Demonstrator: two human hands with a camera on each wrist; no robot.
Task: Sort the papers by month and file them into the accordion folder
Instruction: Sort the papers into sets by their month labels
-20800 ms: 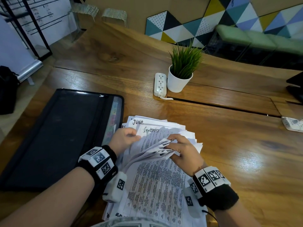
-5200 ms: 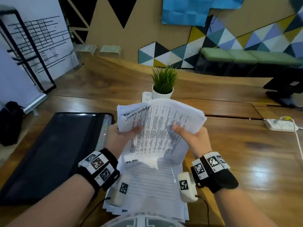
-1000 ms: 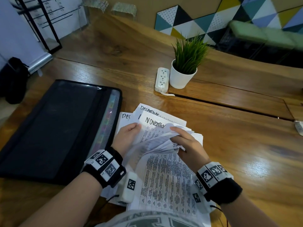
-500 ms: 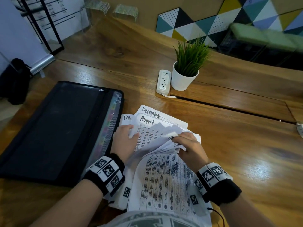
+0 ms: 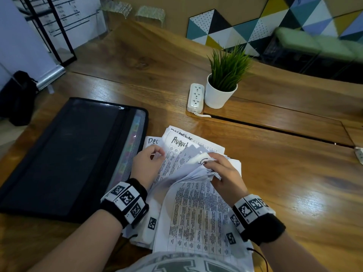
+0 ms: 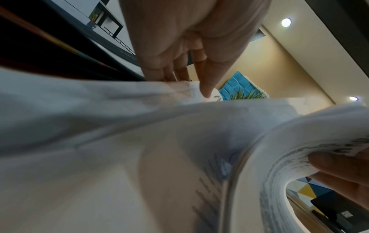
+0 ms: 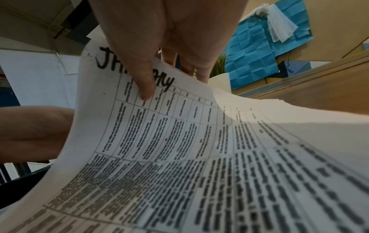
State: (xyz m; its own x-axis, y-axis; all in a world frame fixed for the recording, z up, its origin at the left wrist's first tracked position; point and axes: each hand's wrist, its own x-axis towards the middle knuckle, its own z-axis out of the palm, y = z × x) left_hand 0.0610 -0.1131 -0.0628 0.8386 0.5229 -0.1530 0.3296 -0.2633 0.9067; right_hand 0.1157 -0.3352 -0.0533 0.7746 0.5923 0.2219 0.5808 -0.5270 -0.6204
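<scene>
From my seat at the controls, I read this as the sorting stage, with filing not yet begun as far as I can see. The stack of white printed papers (image 5: 196, 209) with handwritten month names lies on the brown wooden counter (image 5: 284, 183), just in front of the body. My right hand (image 5: 224, 173) has its fingers curled round a bent-up sheaf at the far end, thumb pressed on top of a sheet marked January (image 7: 179, 141) in the right wrist view. My left hand (image 5: 149, 163) rests on the sheets exposed beneath, fingers fairly straight and pressing down beside a page headed August (image 5: 178, 143); two pages marked December (image 5: 153, 141) poke out past it. So the months look mixed, and I judge most of the ordering is left. The black mesh-fronted accordion folder (image 5: 64, 154) lies flat on the counter just left of the papers, touching or nearly touching them; coloured tabs show through its right edge, and I cannot tell whether any sheet is inside. Every paper I can see is outside it.
</scene>
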